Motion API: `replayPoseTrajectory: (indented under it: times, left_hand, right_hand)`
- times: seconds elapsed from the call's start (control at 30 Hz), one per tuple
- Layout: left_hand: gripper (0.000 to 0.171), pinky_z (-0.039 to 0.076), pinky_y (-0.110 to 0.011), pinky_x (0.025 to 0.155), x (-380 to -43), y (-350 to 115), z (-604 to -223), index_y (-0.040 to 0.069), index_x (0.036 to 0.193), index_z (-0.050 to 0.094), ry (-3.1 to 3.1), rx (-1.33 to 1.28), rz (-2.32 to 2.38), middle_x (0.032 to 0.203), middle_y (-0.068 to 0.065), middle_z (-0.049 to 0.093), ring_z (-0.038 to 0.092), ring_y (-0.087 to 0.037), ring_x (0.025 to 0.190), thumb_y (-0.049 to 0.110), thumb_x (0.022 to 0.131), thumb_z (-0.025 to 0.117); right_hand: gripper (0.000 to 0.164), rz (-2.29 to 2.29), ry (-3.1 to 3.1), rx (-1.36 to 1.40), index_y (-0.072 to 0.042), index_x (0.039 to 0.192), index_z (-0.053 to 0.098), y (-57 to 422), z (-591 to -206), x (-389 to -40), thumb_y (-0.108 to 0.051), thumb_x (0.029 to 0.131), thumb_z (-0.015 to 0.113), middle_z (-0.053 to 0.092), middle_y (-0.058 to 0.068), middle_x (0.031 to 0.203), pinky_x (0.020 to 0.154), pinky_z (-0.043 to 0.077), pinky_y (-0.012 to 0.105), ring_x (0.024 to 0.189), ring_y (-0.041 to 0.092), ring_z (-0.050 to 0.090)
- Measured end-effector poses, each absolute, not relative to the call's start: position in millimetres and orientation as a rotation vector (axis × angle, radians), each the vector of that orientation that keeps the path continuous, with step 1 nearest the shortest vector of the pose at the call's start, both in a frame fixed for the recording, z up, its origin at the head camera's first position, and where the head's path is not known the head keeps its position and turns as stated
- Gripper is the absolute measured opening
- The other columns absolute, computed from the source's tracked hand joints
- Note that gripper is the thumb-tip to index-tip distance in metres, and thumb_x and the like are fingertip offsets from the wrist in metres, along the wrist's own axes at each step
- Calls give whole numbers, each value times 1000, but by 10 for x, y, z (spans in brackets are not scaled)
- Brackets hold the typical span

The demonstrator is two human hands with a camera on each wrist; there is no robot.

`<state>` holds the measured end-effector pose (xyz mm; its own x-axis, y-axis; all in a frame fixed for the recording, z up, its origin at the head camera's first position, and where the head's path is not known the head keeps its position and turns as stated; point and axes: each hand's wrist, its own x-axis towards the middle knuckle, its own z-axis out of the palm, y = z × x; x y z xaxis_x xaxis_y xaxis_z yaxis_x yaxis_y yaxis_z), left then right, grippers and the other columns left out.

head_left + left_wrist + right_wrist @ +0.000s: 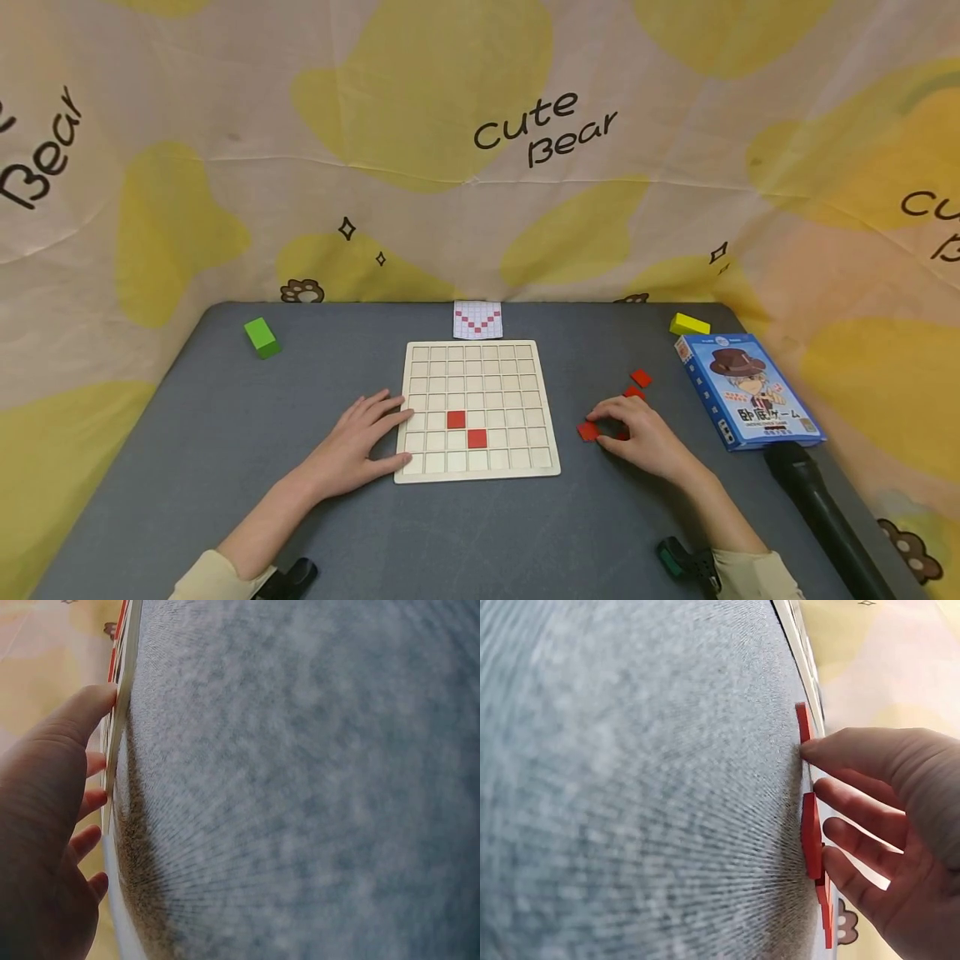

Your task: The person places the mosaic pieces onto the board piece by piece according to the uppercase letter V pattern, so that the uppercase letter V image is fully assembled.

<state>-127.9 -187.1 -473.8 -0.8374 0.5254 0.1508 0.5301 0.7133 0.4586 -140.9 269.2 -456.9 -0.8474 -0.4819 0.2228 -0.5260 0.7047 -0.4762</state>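
Note:
A cream grid board (510, 479) lies on the table with two red square tiles set in its cells, one tile (456, 420) a row higher and to the left of the other (477, 438). At the board's left edge, my left hand (351, 437) rests its spread fingers and thumb on the rim. To the right of the board, my right hand (647, 435) pinches a red tile (588, 432) at its edge between thumb and fingertips. More red tiles lie under and behind that hand, including one (641, 378) beyond it; the hand partly hides some.
A small pattern card (477, 321) stands behind the board. A green block (262, 337) is at the far left, a yellow block (689, 324) at the far right. The blue game box (750, 392) and a black microphone (821, 517) lie along the right side.

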Motion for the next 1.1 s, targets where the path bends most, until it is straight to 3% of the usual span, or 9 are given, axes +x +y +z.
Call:
replayPoseTrajectory:
  times: [0.57, 1.1]
  left_hand:
    - [65, 19, -57, 114, -1277, -1876, -4738, 13, 142, 52, -2924, -890, -759, 150, -11, 41, 27, -34, 143, 47, 89, 69]
    - [62, 21, -55, 114, -1279, -1879, -4735, 11, 141, 53, -2919, -876, -742, 149, -10, 43, 29, -32, 143, 44, 91, 67]
  right_hand:
    - [24, 875, -2807, 704, -19, 99, 70, 2576, -4600, -1503, -23, 80, 82, 66, -5, 104, 85, 48, 43, 97, 16, 56]
    - [23, 1038, -2792, 721, -20, 100, 72, 2019, -4583, -1663, -24, 80, 82, 66, -6, 103, 81, 48, 39, 98, 18, 56]
